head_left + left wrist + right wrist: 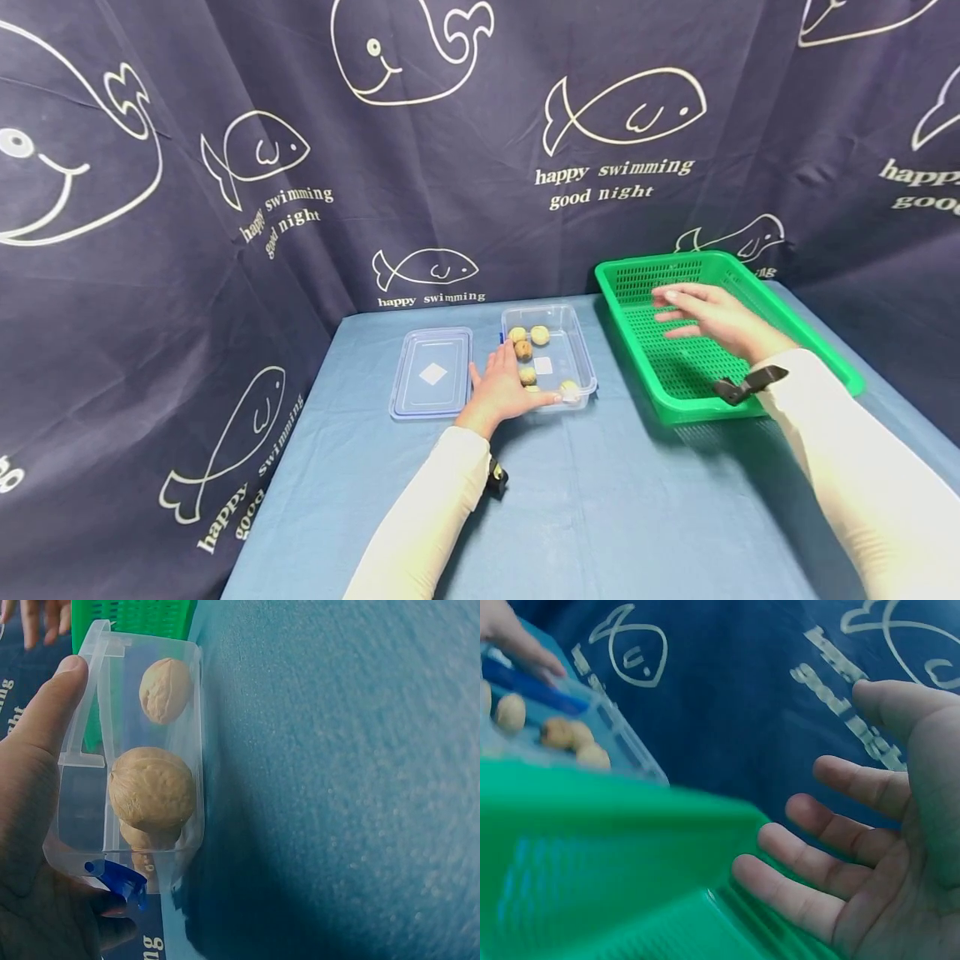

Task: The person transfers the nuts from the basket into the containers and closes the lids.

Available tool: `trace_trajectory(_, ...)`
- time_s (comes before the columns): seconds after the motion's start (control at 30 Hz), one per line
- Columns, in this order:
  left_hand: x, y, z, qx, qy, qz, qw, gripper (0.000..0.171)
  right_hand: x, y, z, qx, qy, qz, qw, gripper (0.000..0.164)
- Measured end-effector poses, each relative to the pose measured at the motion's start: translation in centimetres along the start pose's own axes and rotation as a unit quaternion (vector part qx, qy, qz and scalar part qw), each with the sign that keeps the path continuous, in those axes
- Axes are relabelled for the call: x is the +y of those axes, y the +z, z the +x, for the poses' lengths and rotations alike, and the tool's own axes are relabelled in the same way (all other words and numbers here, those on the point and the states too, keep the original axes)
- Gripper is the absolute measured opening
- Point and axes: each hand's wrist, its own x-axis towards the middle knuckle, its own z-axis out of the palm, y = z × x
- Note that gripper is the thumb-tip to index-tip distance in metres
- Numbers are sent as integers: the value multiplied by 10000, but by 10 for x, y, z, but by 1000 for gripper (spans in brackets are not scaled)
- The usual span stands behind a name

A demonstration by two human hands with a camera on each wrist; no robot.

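Note:
A clear plastic container (581,354) with several walnuts (540,335) in it stands on the table. My left hand (501,393) rests on its near left corner, the fingers reaching along the left side and the thumb stretched along the front rim. Through the front wall, the left wrist view shows a large walnut (152,789) and a blue latch (116,879) by the fingers. Above the green basket (658,398), my right hand (712,317) hovers with spread, slightly bent fingers and nothing in them. Its palm shows in the right wrist view.
Left of the container lies its clear lid (431,354) with a blue edge and a white label. The basket stands to the container's right, with a gap between them. A dark curtain (450,200) printed with fish hangs behind the blue-covered table (570,500).

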Motion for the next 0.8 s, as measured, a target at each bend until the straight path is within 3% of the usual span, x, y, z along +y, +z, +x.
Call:
trace_trajectory(0.23, 3, -3, -2, -17, -31, 1, 10000, 135, 15, -37, -33, -396, -401, 572, 9968, 35)
trace_trajectory(0.33, 3, -2, -2, -3, -33, 35, 10000, 135, 17, -49, -44, -380, -386, 399, 9977, 38)
trace_trajectory(0.43, 2, -2, -2, 23, -44, 84, 10000, 134, 15, -57, -52, -102, 126, -313, 9994, 33)
trace_trajectory(0.5, 2, -2, -2, 44, -40, 90, 9999, 134, 12, -60, -57, 52, 658, -913, 9936, 32)
trace_trajectory(0.67, 2, -2, -2, 35, -37, 68, 10000, 134, 13, -66, -62, -93, 1661, -1613, 9728, 69)
trace_trajectory(0.8, 2, -1, -2, 18, -44, 83, 10000, 135, 17, -69, -63, -300, 2166, -1853, 9580, 82)
